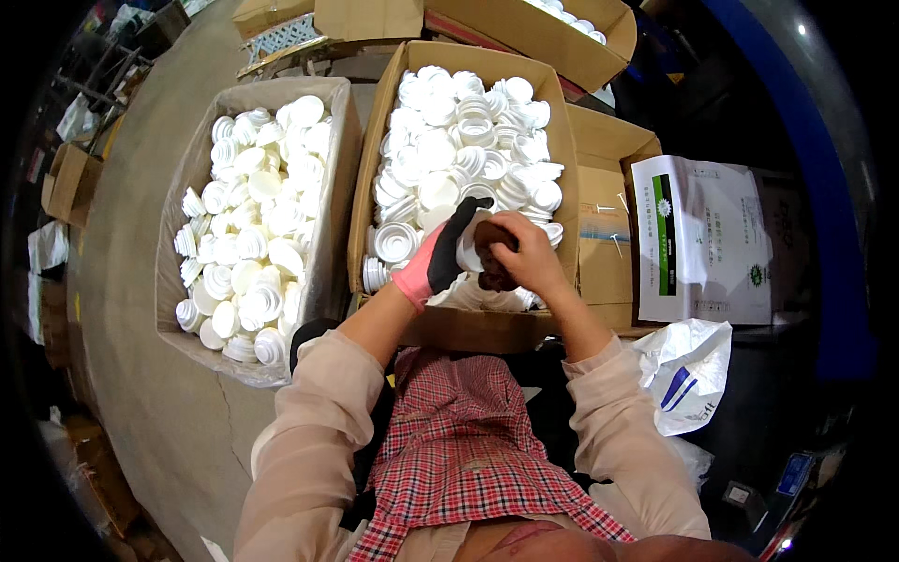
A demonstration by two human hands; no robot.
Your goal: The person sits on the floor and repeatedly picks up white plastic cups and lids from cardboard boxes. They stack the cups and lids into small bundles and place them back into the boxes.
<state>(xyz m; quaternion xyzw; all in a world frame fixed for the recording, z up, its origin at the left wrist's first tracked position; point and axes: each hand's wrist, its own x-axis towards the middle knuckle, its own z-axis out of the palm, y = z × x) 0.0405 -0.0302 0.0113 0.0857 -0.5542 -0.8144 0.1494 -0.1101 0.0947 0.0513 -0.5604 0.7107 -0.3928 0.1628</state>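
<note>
My left hand (438, 253), in a pink and black work glove, grips a white plastic cap (470, 245) over the near part of a cardboard box (468, 330). Bare, my right hand (529, 251) closes on a dark brown wad (493, 255), which looks like a cloth or scouring pad, and presses it against the cap's right side. Part of the cap is hidden by the wad and my fingers. Below and beyond both hands, the box is heaped with white ridged plastic caps (440, 150).
Left of the box stands a plastic-lined bin (339, 187) full of similar caps. To the right are an open carton (599, 281) with a few thin white sticks, a white printed box (702, 239) and a crumpled white bag (688, 375). Another cardboard box (524, 33) stands at the back.
</note>
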